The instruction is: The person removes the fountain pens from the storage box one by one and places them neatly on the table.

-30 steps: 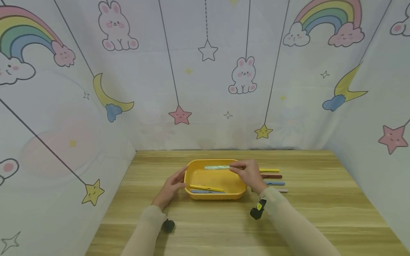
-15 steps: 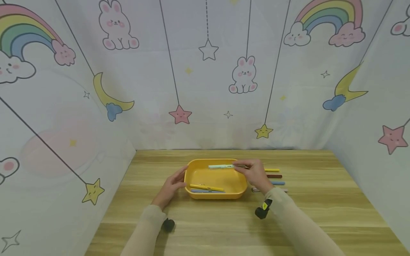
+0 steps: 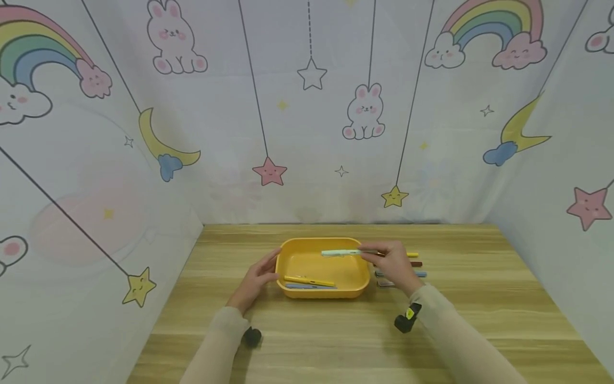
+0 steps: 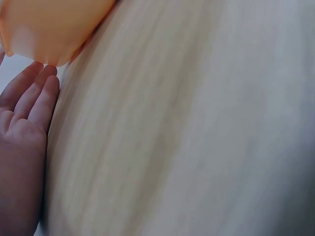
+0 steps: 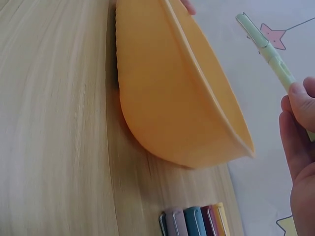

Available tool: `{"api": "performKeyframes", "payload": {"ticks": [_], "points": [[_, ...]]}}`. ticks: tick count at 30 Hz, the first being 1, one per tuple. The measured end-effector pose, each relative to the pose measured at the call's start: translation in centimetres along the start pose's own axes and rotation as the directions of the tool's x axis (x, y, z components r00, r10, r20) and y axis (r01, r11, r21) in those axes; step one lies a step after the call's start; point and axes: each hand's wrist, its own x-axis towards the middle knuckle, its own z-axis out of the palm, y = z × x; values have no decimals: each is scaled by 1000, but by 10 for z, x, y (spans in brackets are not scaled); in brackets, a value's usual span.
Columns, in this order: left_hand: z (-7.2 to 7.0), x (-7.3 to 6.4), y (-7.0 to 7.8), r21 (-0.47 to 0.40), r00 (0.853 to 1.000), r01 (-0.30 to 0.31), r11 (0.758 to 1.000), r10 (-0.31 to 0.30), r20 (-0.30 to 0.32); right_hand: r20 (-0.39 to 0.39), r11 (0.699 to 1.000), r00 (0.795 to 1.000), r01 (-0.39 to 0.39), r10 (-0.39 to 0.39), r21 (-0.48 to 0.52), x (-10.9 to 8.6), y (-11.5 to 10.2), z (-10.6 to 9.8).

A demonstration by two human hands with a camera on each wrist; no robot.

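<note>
One pale green pen (image 3: 339,253) is pinched between the thumb and fingers of the right hand (image 3: 390,261) and is held above the right part of a single yellow bin (image 3: 326,294), raised clear of the rim, its capped end pointed to the person's left. The bin's left end is touched by the left hand (image 3: 256,280) — the fingers extended, three of them seen side by side from the left wrist with their tips at the bin's wall. Two pens are held inside the bin along its near side: one yellow pen (image 3: 312,281) and, nearer the person, one blue pen (image 3: 309,287). To the right of the bin, four more are laid in a row on the wood-grain table (image 3: 326,341) — one bright yellow (image 3: 412,255), one dark red (image 3: 416,264), one lighter blue (image 3: 421,274) and one pale pinkish (image 3: 385,284), all partly hidden by the right hand and forearm. Two cream sleeves (image 3: 211,346) are worn, and one black device (image 3: 406,318) is seen at each wrist. Behind, a white backdrop (image 3: 307,138) is printed with two rainbows (image 3: 489,21) and two moons (image 3: 170,144).
</note>
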Motion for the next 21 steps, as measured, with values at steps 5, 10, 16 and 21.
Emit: {"api": "performKeyframes", "payload": {"ticks": [5, 10, 16, 21], "points": [[-1, 1, 0, 5, 1000, -12, 1000, 12, 5, -5, 1000, 1000, 27, -27, 9, -5, 6, -11], [0, 0, -1, -1, 1000, -8, 1000, 8, -3, -34, 999, 999, 31, -30, 32, -12, 8, -18], [0, 1, -2, 15, 1000, -6, 1000, 6, -13, -28, 998, 1000, 1, 1, 68, -23, 11, -29], [-1, 2, -3, 8, 1000, 11, 1000, -11, -15, -48, 999, 998, -31, 32, 36, -33, 15, -42]]}}
